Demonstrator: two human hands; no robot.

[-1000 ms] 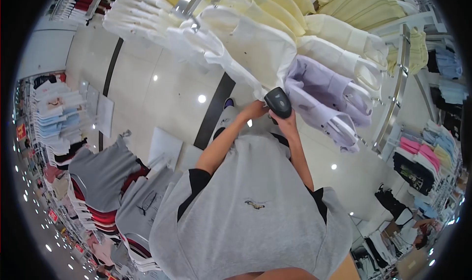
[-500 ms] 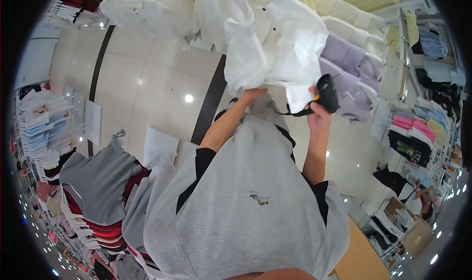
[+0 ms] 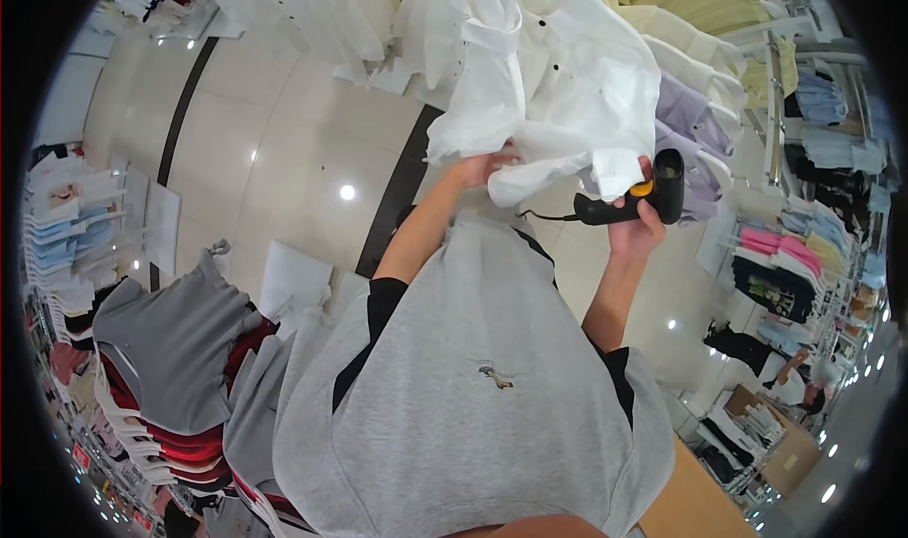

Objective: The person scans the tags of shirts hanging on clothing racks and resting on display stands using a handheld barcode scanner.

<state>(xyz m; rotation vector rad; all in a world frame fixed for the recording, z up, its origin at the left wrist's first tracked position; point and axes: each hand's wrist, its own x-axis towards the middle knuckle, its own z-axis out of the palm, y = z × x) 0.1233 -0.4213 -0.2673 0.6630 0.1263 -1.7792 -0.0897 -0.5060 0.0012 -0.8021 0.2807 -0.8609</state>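
Note:
A white buttoned shirt (image 3: 586, 75) hangs in front of me, its lower edge bunched and lifted. My left hand (image 3: 482, 167) is at the shirt's hem, below a sleeve; its fingers are partly covered by the white cloth, and they look closed on it. In my right hand (image 3: 643, 226) is a black handheld barcode scanner (image 3: 670, 183) with an orange trigger, its cable (image 3: 549, 217) running left toward my body. The fingers of this hand also touch a white flap of the shirt beside the scanner.
Lilac shirts (image 3: 695, 122) and yellow shirts (image 3: 700, 8) hang to the right of the white one. More white shirts (image 3: 312, 13) hang at the upper left. A rack of grey and red garments (image 3: 175, 339) stands at my lower left. Another person (image 3: 790, 373) is far right.
My right hand and the scanner have moved right, and the scanner has turned more upright. The shirt's lower part has shifted right and spread. My left hand has moved slightly left.

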